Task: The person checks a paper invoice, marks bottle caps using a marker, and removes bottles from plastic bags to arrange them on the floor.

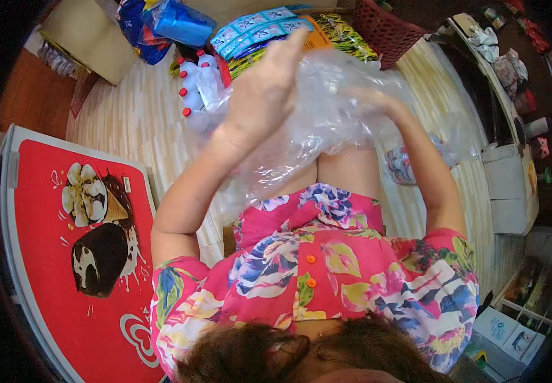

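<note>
Overhead, clear plastic (330, 118) is seen spread across the lap (347, 173). The left hand (266, 88) is held with its grip released, fingers extended; the right hand (378, 102) is blurred against the plastic, its grip unclear. Red-capped bottles (190, 81) are grouped nearby, 5 caps visible.

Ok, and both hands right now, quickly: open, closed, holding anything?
Left hand: open, fingers extended, nothing visibly gripped.
Right hand: at the clear plastic, blurred; whether open or closed on it cannot be told.
</note>
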Motion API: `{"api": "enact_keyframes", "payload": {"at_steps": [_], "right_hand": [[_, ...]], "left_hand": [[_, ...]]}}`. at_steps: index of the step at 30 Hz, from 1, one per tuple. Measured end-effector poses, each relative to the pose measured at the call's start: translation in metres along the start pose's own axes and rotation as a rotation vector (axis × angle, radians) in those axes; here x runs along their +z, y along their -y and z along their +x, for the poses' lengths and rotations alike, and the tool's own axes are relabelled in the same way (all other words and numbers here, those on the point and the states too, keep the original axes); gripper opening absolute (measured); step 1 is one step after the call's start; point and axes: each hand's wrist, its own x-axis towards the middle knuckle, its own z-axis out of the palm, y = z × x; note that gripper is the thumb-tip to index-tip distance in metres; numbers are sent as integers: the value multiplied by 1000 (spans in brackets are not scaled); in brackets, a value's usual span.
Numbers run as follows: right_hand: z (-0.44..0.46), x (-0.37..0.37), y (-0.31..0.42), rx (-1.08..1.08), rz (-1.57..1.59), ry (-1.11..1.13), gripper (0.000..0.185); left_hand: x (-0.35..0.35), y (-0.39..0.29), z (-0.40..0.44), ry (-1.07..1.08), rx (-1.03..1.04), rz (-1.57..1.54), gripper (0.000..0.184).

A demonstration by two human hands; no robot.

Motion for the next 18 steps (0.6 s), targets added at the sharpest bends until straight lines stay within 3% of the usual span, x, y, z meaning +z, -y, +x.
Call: {"api": "enact_keyframes", "payload": {"at_steps": [1, 3, 4, 8, 10, 12, 15, 16, 18], "right_hand": [[1, 0, 1, -89, -62, -16, 55], [-18, 14, 10, -279, 41, -270, 57], [-17, 23, 17, -310, 56, -263, 57], [3, 47, 55, -390, 105, -263, 56], [0, 46, 72, -344, 269, -284, 55], [-21, 37, 97, -193, 731, -322, 54], [-53, 23, 127, -41, 1385, -439, 53], [-57, 17, 133, -8, 1490, -466, 52], [-47, 12, 127, 54, 1416, -455, 52]], "left_hand": [[-1, 10, -1, 20, -25, -16, 49], [7, 29, -3, 59, -77, -52, 43], [19, 35, -2, 78, -44, -116, 35], [52, 1, -1, 219, 159, -228, 37], [46, -31, -3, 276, 217, -293, 38], [37, -52, -5, 242, 284, -479, 40], [12, -56, 5, 116, 298, -445, 41], [11, -42, 11, 26, 278, -513, 41], [1, -21, 17, 15, 209, -291, 34]]}}
